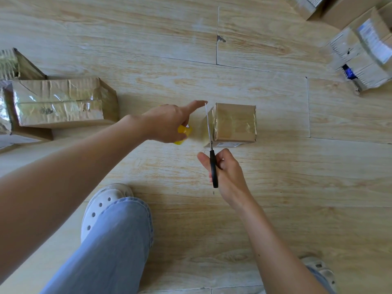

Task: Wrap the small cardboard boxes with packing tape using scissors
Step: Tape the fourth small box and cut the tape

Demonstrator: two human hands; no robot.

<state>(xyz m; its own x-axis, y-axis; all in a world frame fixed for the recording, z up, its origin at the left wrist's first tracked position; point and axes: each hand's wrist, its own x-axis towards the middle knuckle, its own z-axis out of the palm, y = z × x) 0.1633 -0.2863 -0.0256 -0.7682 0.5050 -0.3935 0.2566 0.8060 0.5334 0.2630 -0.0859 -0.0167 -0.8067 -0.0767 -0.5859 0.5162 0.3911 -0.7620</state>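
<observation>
Your left grip [167,124] clutches the yellow tape roll [185,132]; your right grip [224,172] holds scissors [212,158] just beside the glossy, tape-wrapped brown box [235,124].

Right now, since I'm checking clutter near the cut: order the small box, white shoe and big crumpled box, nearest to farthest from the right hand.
1. small box, just ahead of the right hand
2. white shoe, lower left
3. big crumpled box, far left

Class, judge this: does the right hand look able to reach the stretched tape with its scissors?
Probably yes. The right hand holds the scissors with blades lying across the tape stretched between the small box and the roll in the left hand; nothing stands between.
</observation>
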